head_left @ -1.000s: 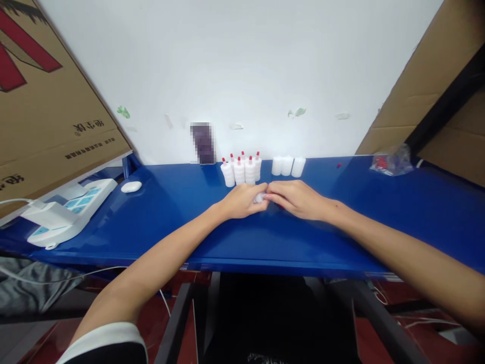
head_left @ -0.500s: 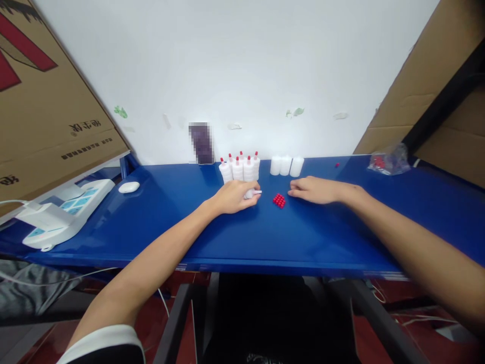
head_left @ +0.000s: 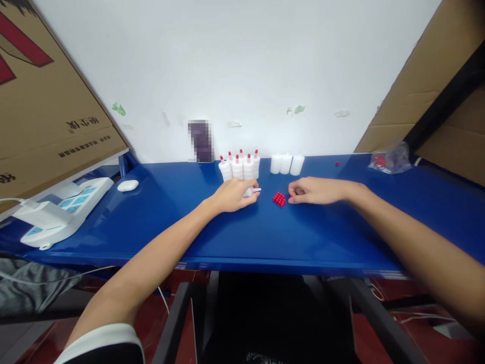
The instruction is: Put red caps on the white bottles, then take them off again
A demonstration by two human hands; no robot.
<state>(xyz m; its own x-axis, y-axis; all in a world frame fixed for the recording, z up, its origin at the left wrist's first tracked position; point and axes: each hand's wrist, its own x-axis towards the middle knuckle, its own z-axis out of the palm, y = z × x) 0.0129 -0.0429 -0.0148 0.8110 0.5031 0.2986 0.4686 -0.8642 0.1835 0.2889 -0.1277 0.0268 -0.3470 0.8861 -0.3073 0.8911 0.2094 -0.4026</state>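
Note:
My left hand [head_left: 235, 195] is closed around a small white squeeze bottle [head_left: 250, 192]. Its bare pointed nozzle sticks out to the right past the thumb and forefinger; most of the body is hidden in the palm. My right hand [head_left: 308, 190] rests low over the table, right of a tight cluster of small red caps [head_left: 279, 199]. Its thumb and forefinger are bent and apart, and nothing shows between them. Just behind my left hand stand several white bottles [head_left: 248, 168] with red-capped nozzles.
White bottles without nozzles [head_left: 285, 164] stand by the wall. A single red piece [head_left: 337, 163] and a clear bag [head_left: 392, 159] with red pieces lie right on the blue table [head_left: 235, 240]. At left are a white case [head_left: 128, 185], a power strip [head_left: 81, 202] and a cardboard box [head_left: 49, 96].
The thumb and forefinger of my right hand have parted more, close to the red caps. My left hand keeps the bottle in nearly the same place.

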